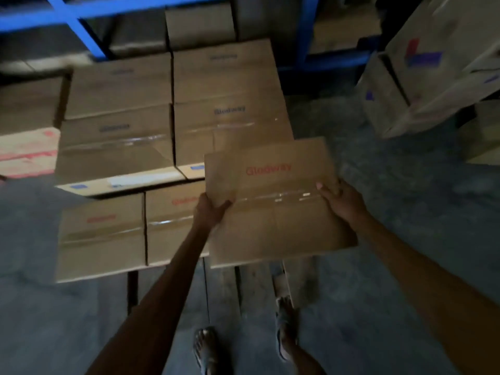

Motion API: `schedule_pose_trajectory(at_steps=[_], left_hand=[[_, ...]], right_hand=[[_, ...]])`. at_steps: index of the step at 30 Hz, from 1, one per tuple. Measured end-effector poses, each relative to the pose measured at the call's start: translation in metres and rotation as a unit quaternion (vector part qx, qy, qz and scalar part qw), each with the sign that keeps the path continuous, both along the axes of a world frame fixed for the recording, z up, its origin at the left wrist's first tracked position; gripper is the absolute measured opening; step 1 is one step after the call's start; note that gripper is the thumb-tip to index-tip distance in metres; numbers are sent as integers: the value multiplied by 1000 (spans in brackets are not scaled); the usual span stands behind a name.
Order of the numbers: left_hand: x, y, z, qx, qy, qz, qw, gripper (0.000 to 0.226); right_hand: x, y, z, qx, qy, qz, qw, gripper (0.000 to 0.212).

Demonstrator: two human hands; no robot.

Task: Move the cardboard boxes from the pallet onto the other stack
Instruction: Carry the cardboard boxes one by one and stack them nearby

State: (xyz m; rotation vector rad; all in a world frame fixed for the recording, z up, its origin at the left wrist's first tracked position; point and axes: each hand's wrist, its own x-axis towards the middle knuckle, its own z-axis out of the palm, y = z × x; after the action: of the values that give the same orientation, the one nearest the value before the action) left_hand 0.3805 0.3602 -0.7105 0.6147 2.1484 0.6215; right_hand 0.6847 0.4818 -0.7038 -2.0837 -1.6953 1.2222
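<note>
Obs.: person stands over wooden pallet slats point(224, 288), sandalled feet point(284, 328) at or on the near boards. One carried box point(276, 212), red lettering and a clear tape seam on its top face, is up off every surface, held level in front of the body. It overlaps the right corner of the stack in view. Whether it touches that stack cannot be told.

Hands: left hand point(213, 209) clamps the box's left edge, thumb laid over the top face, fingers out of sight beneath. Right hand point(341, 201) takes the opposite edge, fingers resting on top near the tape. Both are full; neither is free.

Judgement: a grip on opposite sides, about mid-length, keeps the load balanced and the top flat. Arms are well extended, which suggests a lift or a transfer in progress, not a rest.

Surroundings: red-lettered boxes point(100, 234) form a lower row, set edge to edge. Blue-lettered boxes point(116, 147) sit a layer higher behind, tight together, probably for a stable pile. A blue rack point(67, 12) stands beyond. More cartons point(433, 63) lean at the far right.

Open question: the frame is motion-blurred and dim. Which pile is the destination cannot be settled.
</note>
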Motion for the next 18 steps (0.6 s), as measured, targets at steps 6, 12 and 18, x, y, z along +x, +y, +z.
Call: schedule_pose_trajectory(at_steps=[6,12,18], left_hand=[[-11,40,-84,16,-10,29,999,91],[-8,42,-137,37,-54,80,995,99],[3,40,-129,70,-52,107,990,86]], right_hand=[[-2,58,-74,3,-33,21,999,74],[1,68,-113,17,-7,24,1000,67],[1,66,-120,33,9,14,999,66]])
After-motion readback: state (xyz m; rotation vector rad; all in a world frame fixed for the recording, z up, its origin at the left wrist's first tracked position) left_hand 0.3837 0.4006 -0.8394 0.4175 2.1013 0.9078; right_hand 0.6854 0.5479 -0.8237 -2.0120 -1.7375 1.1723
